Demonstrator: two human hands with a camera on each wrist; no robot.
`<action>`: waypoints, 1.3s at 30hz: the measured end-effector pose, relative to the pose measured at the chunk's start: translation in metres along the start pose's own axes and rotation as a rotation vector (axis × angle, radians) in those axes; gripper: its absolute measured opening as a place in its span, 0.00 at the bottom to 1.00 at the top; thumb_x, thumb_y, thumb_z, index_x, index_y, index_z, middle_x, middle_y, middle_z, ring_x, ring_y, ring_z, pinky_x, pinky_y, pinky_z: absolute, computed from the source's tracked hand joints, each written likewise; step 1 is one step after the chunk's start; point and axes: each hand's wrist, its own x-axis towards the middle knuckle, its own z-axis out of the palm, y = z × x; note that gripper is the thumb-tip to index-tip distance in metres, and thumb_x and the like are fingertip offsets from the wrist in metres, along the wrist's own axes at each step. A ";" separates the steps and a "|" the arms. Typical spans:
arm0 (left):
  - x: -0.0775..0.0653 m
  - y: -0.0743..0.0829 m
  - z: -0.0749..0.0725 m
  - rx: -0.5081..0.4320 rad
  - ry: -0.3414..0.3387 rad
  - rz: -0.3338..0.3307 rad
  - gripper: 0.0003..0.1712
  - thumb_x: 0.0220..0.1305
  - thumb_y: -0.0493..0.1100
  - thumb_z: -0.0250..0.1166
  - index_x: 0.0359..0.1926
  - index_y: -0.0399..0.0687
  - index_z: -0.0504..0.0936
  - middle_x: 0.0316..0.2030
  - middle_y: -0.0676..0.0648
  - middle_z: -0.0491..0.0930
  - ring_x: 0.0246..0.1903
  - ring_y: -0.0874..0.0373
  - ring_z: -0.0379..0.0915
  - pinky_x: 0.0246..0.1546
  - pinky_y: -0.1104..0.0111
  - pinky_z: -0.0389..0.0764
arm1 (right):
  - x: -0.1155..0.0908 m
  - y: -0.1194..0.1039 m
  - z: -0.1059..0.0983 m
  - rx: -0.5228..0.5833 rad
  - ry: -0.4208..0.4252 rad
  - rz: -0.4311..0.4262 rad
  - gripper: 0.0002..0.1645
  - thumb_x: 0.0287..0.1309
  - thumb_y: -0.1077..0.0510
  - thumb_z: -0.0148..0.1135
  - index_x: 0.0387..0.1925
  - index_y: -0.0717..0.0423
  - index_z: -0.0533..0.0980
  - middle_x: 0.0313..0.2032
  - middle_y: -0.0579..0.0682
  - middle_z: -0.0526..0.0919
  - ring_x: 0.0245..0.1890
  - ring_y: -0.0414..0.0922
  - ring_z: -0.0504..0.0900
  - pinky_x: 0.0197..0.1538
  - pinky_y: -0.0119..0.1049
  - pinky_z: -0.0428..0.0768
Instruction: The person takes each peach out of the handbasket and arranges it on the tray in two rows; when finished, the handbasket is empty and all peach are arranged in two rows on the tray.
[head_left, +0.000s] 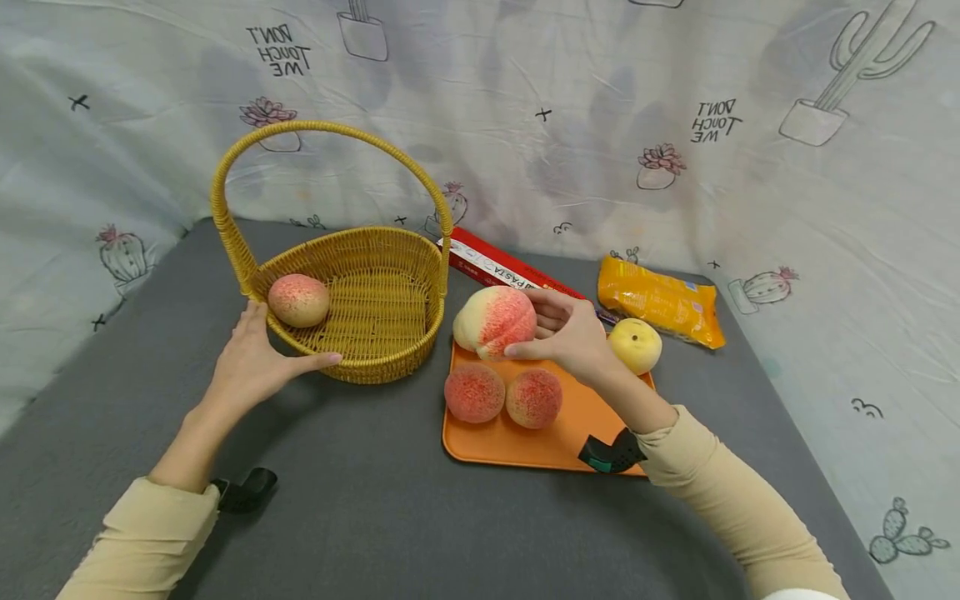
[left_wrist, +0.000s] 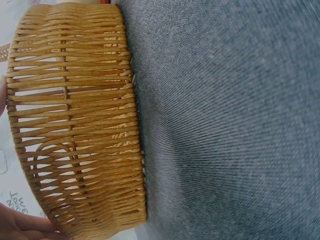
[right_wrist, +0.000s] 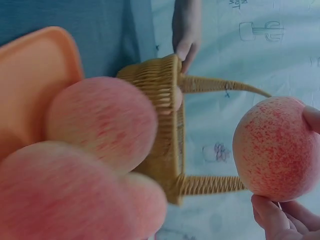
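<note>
My right hand (head_left: 570,333) holds a pink and cream peach (head_left: 517,317) between thumb and fingers, over the back left of an orange tray (head_left: 495,452). In the right wrist view the held peach (right_wrist: 277,150) hangs apart from the others. Two redder peaches (head_left: 475,393) sit side by side on the tray, and a paler peach (head_left: 466,323) is partly hidden behind the held one. My left hand (head_left: 251,358) rests against the near left side of a wicker basket (head_left: 375,371), thumb stretched along its front rim, fingers straight. One peach (head_left: 298,300) lies inside the basket at the left.
A yellow round fruit (head_left: 635,346) sits at the tray's right side, by my right forearm. Behind the tray lie a red pasta box (head_left: 510,268) and a yellow bag (head_left: 660,302). The basket's tall handle (head_left: 330,127) arches above it. A printed cloth (head_left: 525,108) hangs behind the table.
</note>
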 end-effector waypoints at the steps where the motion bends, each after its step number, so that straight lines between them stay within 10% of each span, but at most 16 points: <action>1: 0.000 0.000 0.000 0.001 -0.001 -0.001 0.76 0.50 0.71 0.69 0.72 0.25 0.32 0.71 0.23 0.29 0.69 0.25 0.30 0.60 0.30 0.48 | -0.006 0.003 -0.005 0.002 0.001 -0.009 0.45 0.39 0.69 0.78 0.62 0.70 0.70 0.57 0.64 0.77 0.52 0.46 0.82 0.52 0.38 0.80; 11: 0.000 0.000 0.000 0.001 -0.004 -0.001 0.76 0.51 0.71 0.68 0.72 0.25 0.32 0.71 0.23 0.28 0.69 0.24 0.30 0.59 0.30 0.48 | -0.055 0.024 -0.051 0.012 0.126 0.046 0.45 0.43 0.70 0.76 0.63 0.74 0.66 0.47 0.43 0.83 0.47 0.36 0.82 0.50 0.32 0.80; 19: 0.001 -0.001 0.001 0.002 0.002 0.006 0.75 0.51 0.70 0.68 0.72 0.25 0.31 0.70 0.23 0.27 0.69 0.24 0.30 0.59 0.30 0.48 | -0.074 0.040 -0.081 -0.164 0.253 0.167 0.43 0.47 0.66 0.75 0.64 0.72 0.65 0.55 0.57 0.78 0.45 0.29 0.80 0.48 0.26 0.79; 29: 0.002 -0.001 0.001 0.002 -0.008 0.008 0.75 0.52 0.70 0.68 0.72 0.25 0.31 0.71 0.24 0.26 0.69 0.24 0.30 0.60 0.30 0.47 | -0.082 0.059 -0.085 -0.566 0.261 0.124 0.43 0.39 0.55 0.82 0.57 0.69 0.75 0.52 0.65 0.81 0.51 0.56 0.82 0.49 0.36 0.82; 39: 0.001 0.000 0.001 -0.005 -0.009 0.009 0.75 0.52 0.70 0.68 0.72 0.26 0.30 0.71 0.24 0.25 0.69 0.24 0.28 0.60 0.31 0.47 | -0.079 0.074 -0.071 -0.939 0.268 -0.023 0.39 0.32 0.55 0.83 0.49 0.67 0.79 0.38 0.60 0.86 0.36 0.54 0.83 0.39 0.49 0.80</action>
